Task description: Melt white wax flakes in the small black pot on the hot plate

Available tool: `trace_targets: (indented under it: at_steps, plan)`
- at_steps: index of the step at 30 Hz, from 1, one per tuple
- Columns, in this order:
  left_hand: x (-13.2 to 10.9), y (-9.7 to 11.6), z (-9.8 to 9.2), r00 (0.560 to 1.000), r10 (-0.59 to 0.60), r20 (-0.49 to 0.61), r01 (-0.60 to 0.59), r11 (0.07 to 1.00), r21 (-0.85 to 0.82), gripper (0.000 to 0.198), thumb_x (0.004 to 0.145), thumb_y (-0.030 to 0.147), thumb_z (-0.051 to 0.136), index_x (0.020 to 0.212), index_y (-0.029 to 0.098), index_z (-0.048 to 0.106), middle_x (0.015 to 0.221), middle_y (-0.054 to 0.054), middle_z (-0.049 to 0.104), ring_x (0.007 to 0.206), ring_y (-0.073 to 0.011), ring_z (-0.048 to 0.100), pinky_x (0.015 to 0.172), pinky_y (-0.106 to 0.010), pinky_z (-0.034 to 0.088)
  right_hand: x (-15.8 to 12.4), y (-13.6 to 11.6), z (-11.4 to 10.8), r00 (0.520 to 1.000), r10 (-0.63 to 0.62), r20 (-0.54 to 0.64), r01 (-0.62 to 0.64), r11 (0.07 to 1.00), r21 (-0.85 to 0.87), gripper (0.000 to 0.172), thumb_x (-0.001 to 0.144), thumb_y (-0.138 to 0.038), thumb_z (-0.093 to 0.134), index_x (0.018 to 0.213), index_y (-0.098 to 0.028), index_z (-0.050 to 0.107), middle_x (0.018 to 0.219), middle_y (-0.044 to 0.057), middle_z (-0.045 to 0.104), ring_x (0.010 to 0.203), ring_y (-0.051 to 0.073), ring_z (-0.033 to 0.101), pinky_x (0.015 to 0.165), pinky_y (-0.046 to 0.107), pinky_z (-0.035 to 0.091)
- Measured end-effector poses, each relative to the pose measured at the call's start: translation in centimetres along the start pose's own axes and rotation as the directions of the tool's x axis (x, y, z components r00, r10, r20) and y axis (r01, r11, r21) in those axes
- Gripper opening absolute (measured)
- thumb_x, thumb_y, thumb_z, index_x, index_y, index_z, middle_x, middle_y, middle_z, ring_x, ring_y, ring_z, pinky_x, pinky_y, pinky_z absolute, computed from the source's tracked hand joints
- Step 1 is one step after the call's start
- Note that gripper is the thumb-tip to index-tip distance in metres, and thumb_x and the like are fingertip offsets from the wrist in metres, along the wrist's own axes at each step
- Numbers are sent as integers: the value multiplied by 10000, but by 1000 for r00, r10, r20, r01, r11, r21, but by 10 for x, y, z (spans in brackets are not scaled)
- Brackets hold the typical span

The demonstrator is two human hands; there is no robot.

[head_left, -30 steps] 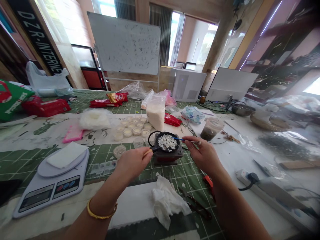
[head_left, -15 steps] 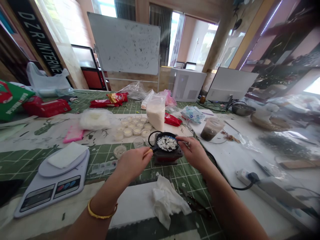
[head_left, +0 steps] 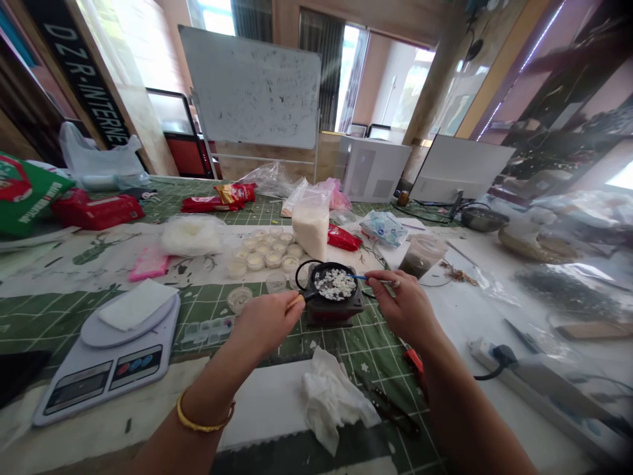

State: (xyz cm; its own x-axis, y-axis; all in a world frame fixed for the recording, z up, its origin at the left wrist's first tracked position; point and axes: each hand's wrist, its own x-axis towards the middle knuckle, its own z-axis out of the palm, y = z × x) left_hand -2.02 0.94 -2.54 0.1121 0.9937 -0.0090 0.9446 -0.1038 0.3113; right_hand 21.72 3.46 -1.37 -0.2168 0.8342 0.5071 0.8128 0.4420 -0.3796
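Left hand (head_left: 267, 323), right hand (head_left: 408, 310) outstretched at pan (head_left: 336, 285)

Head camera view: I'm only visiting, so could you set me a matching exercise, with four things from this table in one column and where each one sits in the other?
Things:
1. small black pan
2. thin stick
3. kitchen scale
4. crumpled tissue

Places:
A. to the left of both arms
B. pinched in the right hand
C. between the two forearms
D. on the little stove, handle in the left hand

Pairs: 1-D, 2-B, 3-A, 4-C
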Motion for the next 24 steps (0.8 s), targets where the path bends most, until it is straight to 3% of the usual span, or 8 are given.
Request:
trace_targets:
  at_steps: [3,8,10,16,21,24]
  plan:
    - [1,0,1,1000,-6,5,6,1000,4,358,880,433,313,978,282,622,847,-13,685,775,-189,605,572,-243,302,-2,-1,-5,1000,-3,30,4,999,-38,229,858,-309,463,928,-214,659,846,55,691,859,224,584,827,404,376]
    - [2,0,2,1000,-6,7,6,1000,18,364,883,443,305,928,281,628,814,-9,680,757,-189,602,557,-243,291,-7,-12,-9,989,-38,140,18,989,148,240,875,-322,446,985,-242,644,945,38,671,924,190,583,832,343,408]
    - [2,0,2,1000,-13,10,13,1000,18,358,880,445,310,931,285,626,811,-7,679,757,-191,602,556,-245,293,-6,-12,-8,984,-48,173,23,989,146,241,871,-324,451,982,-247,650,940,37,674,921,191,588,832,341,411]
    - [1,1,0,999,-27,21,27,1000,-1,356,875,447,313,920,281,625,803,-6,675,747,-189,597,559,-246,301,3,3,-2,998,66,4,-66,997,35,267,864,-330,452,997,-216,654,914,58,692,894,218,599,834,378,409]
    - [0,1,-2,1000,-8,19,8,1000,-24,360,880,443,303,933,280,621,772,-2,667,720,-177,588,549,-244,289,0,-1,1,983,14,184,-35,993,111,268,874,-315,436,1021,-228,643,968,52,682,959,220,584,851,382,416]
    - [1,1,-2,1000,-9,25,9,1000,-15,361,878,442,305,890,269,621,771,-4,663,717,-178,585,541,-245,280,-3,-8,-1,986,-31,166,-3,980,200,272,884,-330,426,1036,-243,634,987,44,666,971,193,580,858,346,424]
